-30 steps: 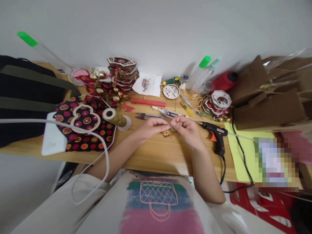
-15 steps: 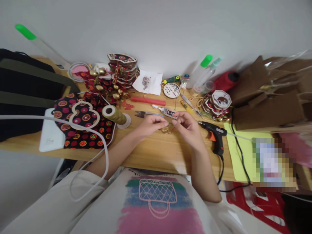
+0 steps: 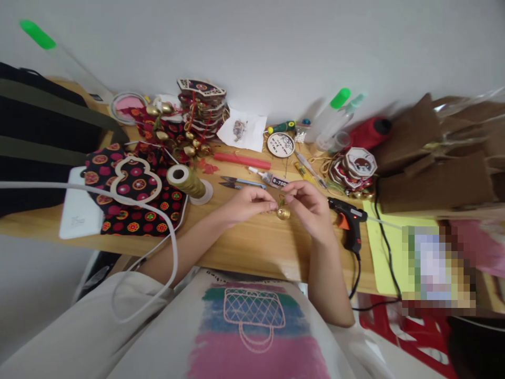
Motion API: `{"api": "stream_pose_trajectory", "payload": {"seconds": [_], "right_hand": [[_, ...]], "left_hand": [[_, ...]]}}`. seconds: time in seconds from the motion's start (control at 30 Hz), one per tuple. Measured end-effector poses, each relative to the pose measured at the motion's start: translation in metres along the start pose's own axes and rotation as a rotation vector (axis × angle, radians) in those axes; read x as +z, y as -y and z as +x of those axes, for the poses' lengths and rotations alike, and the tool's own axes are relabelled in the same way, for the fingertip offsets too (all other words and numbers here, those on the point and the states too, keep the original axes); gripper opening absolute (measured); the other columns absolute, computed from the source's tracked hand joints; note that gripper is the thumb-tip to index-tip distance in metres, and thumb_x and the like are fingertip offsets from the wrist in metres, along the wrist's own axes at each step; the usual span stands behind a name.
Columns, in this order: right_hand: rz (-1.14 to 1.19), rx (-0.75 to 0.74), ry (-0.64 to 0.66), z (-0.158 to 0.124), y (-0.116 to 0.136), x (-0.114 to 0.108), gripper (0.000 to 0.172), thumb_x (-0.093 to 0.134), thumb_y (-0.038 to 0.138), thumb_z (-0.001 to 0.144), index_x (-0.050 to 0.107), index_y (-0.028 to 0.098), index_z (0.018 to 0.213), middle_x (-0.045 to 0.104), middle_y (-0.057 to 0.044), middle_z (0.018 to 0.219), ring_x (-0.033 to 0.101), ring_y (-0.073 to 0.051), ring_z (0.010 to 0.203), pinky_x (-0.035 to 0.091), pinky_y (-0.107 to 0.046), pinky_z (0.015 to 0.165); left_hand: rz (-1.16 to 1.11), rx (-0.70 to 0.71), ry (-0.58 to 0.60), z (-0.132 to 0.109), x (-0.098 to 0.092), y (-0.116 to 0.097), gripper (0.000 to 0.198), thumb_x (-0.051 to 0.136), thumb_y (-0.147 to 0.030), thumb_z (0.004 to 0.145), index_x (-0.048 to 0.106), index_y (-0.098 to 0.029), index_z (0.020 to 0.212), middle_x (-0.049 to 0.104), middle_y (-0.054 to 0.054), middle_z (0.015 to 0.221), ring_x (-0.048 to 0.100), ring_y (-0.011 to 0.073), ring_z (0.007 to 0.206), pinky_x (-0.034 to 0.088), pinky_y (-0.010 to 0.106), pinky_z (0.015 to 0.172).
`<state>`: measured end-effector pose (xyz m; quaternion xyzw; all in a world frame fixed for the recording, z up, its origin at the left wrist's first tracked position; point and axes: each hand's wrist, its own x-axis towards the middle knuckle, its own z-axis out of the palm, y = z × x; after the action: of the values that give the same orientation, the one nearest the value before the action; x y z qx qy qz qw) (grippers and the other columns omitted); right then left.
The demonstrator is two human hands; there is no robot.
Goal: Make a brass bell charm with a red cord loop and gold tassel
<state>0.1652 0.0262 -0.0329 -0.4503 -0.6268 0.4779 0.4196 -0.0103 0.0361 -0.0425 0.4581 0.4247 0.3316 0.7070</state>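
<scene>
A small round gold bell [image 3: 283,213] hangs on a thin cord [image 3: 281,200] between my hands, just above the table. My left hand [image 3: 251,205] is closed in a pinch at the bell's left side, apparently on its cord. My right hand [image 3: 309,208] pinches the cord above and to the right of the bell; the exact hold at the fingertips is too small to make out. Behind my fingers lies a glue tube [image 3: 273,179] marked B-7000. Thread snips [image 3: 242,182] with blue handles rest beyond my left hand.
A black glue gun [image 3: 352,221] lies right, its cord trailing down. Green thread spool [image 3: 185,181], patterned fabric [image 3: 148,223] and stacked ornaments [image 3: 203,108] are left. A red stick [image 3: 242,160] lies behind, brown paper bags [image 3: 430,163] right. A white cable [image 3: 171,247] crosses my left arm.
The bell has moved right, from under my left fingertips to between both hands, and shows more fully. Both hands stay pinched close together. The view has shifted slightly.
</scene>
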Motion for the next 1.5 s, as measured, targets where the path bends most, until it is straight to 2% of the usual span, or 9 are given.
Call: {"api": "stream_pose_trajectory", "payload": {"seconds": [0.23,0.57,0.67,0.83,1.0,1.2,1.37,1.43,1.5], "right_hand": [[0.085,0.032,0.001,-0.001,0.005,0.0,0.016,0.064,0.035,0.079,0.061,0.023,0.088,0.057,0.002,0.069,0.052,-0.012,0.061,0.044,-0.026,0.057],[0.213,0.078,0.057,-0.005,0.014,0.009,0.021,0.066,0.042,0.079,0.058,0.024,0.086,0.055,0.003,0.065,0.051,-0.01,0.051,0.045,-0.026,0.048],[0.184,0.089,0.064,-0.004,0.013,0.008,0.02,0.066,0.041,0.079,0.059,0.024,0.088,0.056,0.003,0.066,0.053,-0.011,0.051,0.046,-0.027,0.049],[0.07,-0.026,0.062,0.0,0.018,-0.003,0.009,0.065,0.03,0.083,0.063,0.024,0.09,0.059,0.001,0.07,0.056,-0.011,0.06,0.048,-0.026,0.056],[-0.026,-0.081,0.113,0.007,0.034,-0.013,0.004,0.063,0.022,0.083,0.064,0.021,0.088,0.058,0.002,0.068,0.054,-0.01,0.058,0.043,-0.023,0.051],[-0.024,-0.072,0.179,0.019,0.044,-0.008,0.005,0.062,0.015,0.082,0.064,0.019,0.086,0.058,0.002,0.068,0.052,-0.008,0.056,0.041,-0.021,0.049],[0.029,0.017,0.287,0.026,0.037,0.0,0.005,0.059,0.022,0.085,0.06,0.019,0.088,0.055,0.005,0.06,0.05,-0.008,0.045,0.039,-0.022,0.045],[-0.041,0.036,0.304,0.026,0.031,0.001,0.006,0.058,0.023,0.085,0.06,0.018,0.087,0.056,0.004,0.062,0.051,-0.008,0.047,0.039,-0.023,0.046],[-0.211,-0.01,0.242,0.026,0.026,0.0,0.006,0.061,0.021,0.082,0.061,0.017,0.086,0.06,0.001,0.071,0.054,-0.01,0.056,0.041,-0.024,0.052]], "left_hand": [[-0.026,0.015,0.021,-0.001,0.001,0.003,0.012,0.073,-0.022,0.067,0.066,-0.012,0.067,0.064,0.001,0.065,0.056,0.0103,0.064,0.043,0.025,0.066],[-0.095,-0.003,0.25,-0.006,-0.001,0.001,0.017,0.073,-0.026,0.071,0.068,-0.011,0.074,0.069,0.006,0.076,0.062,0.0145,0.074,0.047,0.03,0.075],[-0.093,-0.009,0.312,-0.007,-0.002,0.0,0.02,0.073,-0.029,0.072,0.068,-0.01,0.074,0.07,0.008,0.077,0.062,0.0145,0.074,0.048,0.03,0.073],[-0.045,-0.007,0.275,-0.004,-0.004,0.001,0.023,0.076,-0.033,0.068,0.068,-0.011,0.073,0.07,0.006,0.075,0.061,0.0124,0.069,0.047,0.027,0.069],[-0.006,0.027,0.281,-0.005,-0.006,0.001,0.027,0.077,-0.035,0.067,0.066,-0.011,0.073,0.069,0.006,0.079,0.062,0.0133,0.075,0.047,0.029,0.075],[-0.011,0.051,0.388,-0.008,-0.008,-0.004,0.03,0.076,-0.04,0.069,0.066,-0.012,0.071,0.07,0.006,0.081,0.063,0.014,0.077,0.049,0.03,0.077],[-0.046,0.039,0.44,-0.01,-0.008,-0.007,0.03,0.075,-0.041,0.071,0.068,-0.012,0.075,0.071,0.008,0.085,0.065,0.0145,0.081,0.05,0.029,0.078],[-0.086,-0.011,0.44,-0.011,-0.007,-0.007,0.031,0.075,-0.041,0.071,0.069,-0.011,0.078,0.071,0.009,0.086,0.065,0.0144,0.079,0.052,0.028,0.074],[-0.142,-0.085,0.406,-0.011,-0.007,-0.007,0.033,0.076,-0.041,0.07,0.068,-0.01,0.08,0.07,0.008,0.084,0.064,0.0131,0.073,0.053,0.025,0.065]]}}
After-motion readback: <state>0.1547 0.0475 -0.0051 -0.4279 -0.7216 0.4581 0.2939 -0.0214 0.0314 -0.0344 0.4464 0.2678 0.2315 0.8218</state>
